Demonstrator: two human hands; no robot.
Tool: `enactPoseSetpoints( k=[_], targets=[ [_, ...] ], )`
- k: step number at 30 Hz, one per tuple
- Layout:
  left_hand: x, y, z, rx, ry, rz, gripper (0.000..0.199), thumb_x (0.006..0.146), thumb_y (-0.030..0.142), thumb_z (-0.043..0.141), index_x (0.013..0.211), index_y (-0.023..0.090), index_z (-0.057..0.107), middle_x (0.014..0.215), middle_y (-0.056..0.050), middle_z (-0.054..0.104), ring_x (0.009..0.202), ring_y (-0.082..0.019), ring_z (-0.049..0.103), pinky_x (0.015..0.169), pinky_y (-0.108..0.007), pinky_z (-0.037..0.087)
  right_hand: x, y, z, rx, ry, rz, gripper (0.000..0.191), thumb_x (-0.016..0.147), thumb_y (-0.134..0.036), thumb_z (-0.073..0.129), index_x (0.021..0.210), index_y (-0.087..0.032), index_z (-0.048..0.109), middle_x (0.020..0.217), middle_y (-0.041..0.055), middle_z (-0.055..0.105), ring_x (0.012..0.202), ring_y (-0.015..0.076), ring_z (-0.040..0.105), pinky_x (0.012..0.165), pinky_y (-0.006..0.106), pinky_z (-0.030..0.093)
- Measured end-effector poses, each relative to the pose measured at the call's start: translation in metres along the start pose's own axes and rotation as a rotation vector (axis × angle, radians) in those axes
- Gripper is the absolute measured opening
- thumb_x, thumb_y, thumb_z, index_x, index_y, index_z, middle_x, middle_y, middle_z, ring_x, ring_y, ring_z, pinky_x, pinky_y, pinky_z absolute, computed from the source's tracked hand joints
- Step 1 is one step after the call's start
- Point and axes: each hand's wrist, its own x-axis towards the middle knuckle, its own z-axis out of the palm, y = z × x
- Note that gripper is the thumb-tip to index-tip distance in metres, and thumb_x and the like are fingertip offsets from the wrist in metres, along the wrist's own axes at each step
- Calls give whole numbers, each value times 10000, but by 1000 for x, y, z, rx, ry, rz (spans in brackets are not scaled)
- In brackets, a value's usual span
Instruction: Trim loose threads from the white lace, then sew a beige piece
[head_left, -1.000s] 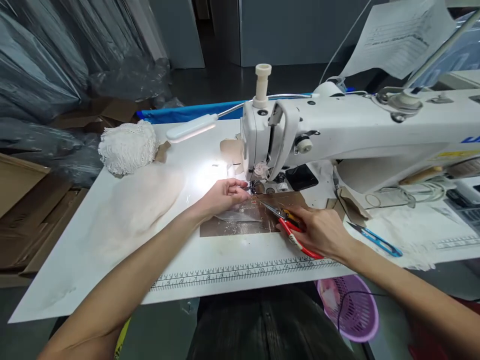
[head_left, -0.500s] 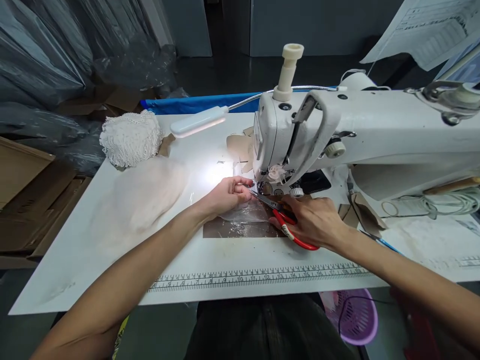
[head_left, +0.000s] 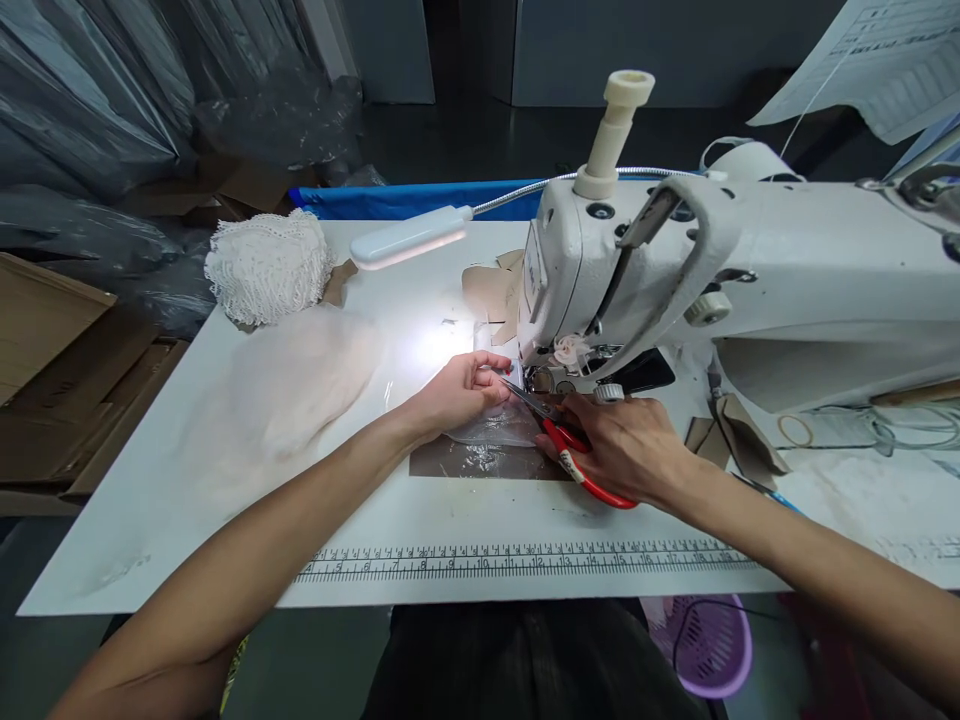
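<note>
My right hand (head_left: pixel 626 445) is closed round a pair of red-handled scissors (head_left: pixel 592 482), whose blades point left toward my other fingers. Just left of the needle area of the white sewing machine (head_left: pixel 577 260), my left hand (head_left: pixel 469 388) pinches something too small to make out. The scissor tips lie right at those fingertips. Below both hands, a clear plastic piece (head_left: pixel 499 428) rests over a brown plate (head_left: pixel 450 462) set on the table. A small pale fabric flower (head_left: pixel 571 350) is on the machine's head, above the presser foot.
A lit lamp (head_left: pixel 409 238) shines on the white table (head_left: pixel 360 510). Sheer pale fabric (head_left: pixel 300 380) and a bundle of white lace (head_left: pixel 268 268) lie on the left. Brown scraps (head_left: pixel 742 440) are at right. A printed ruler (head_left: pixel 517 560) runs along the front edge; a purple basket (head_left: pixel 709 650) stands below.
The camera view has shifted slightly, so the machine appears farther right. Both hands and the scissors keep nearly the same position, with the blades still at my left fingertips.
</note>
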Motion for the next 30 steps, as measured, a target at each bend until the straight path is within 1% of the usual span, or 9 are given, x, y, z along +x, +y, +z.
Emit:
enactPoseSetpoints(
  k=[2, 5, 8, 13, 16, 21, 23, 26, 30],
  targets=[
    [-1, 1, 1, -1, 4, 7, 311, 799, 80, 619, 1089, 114, 514, 684, -1, 661, 614, -95, 609, 584, -231, 444, 0, -1, 0, 21, 7, -2, 442, 901, -545, 396, 942, -175, 633, 698, 84, 696, 597, 232, 633, 501, 307, 194],
    [-2, 2, 3, 4, 11, 0, 307, 796, 72, 619, 1082, 112, 515, 704, -13, 676, 602, -89, 599, 580, -232, 435, -1, -5, 0, 73, 30, -10, 377, 907, -483, 420, 1074, -210, 621, 771, 61, 713, 658, 237, 650, 515, 299, 223],
    [-2, 2, 1, -7, 9, -6, 348, 794, 73, 621, 1117, 107, 493, 766, -40, 697, 658, -103, 627, 610, -239, 445, -5, -5, 0, 84, 11, 57, 397, 917, -485, 399, 1104, -212, 619, 762, 65, 714, 682, 243, 654, 519, 289, 241],
    [-4, 6, -13, 14, -132, -52, 563, 717, 67, 686, 1234, 96, 464, 967, -106, 694, 844, -151, 660, 715, -268, 476, -28, 6, 2, 30, -12, 169, 483, 904, -579, 365, 1029, -208, 648, 649, 62, 693, 577, 237, 639, 484, 275, 226],
    [-7, 10, -22, 121, -219, -53, 618, 712, 136, 710, 1278, 104, 464, 1038, -122, 674, 855, -168, 661, 724, -290, 479, -46, 16, 6, 5, 19, 199, 456, 878, -583, 422, 993, -216, 667, 615, 49, 685, 545, 235, 638, 463, 271, 237],
    [-18, 24, -28, 395, -260, -12, 640, 717, 290, 731, 1288, 122, 498, 977, -95, 690, 826, -195, 666, 706, -308, 478, -74, 33, 20, 72, 140, 216, 443, 847, -503, 513, 1170, -223, 627, 862, 52, 729, 673, 228, 677, 488, 269, 370],
    [-23, 31, -30, 529, -243, 8, 630, 716, 339, 731, 1276, 136, 525, 916, -66, 698, 777, -184, 654, 682, -295, 464, -83, 40, 25, 103, 145, 198, 477, 855, -478, 511, 1241, -208, 586, 908, 62, 716, 686, 222, 672, 506, 279, 415],
    [-28, 37, -31, 665, -154, 58, 579, 743, 390, 701, 1250, 147, 561, 849, -44, 700, 733, -173, 633, 659, -283, 445, -91, 49, 30, 126, 132, 176, 496, 868, -464, 503, 1279, -191, 553, 916, 73, 696, 680, 223, 662, 514, 296, 448],
    [-24, 30, -29, 629, -29, 93, 536, 765, 394, 680, 1220, 129, 580, 880, -66, 703, 742, -176, 639, 647, -285, 462, -92, 51, 31, 147, 145, 175, 482, 878, -451, 490, 1282, -193, 542, 917, 76, 689, 681, 235, 664, 525, 318, 468]
  ],
)
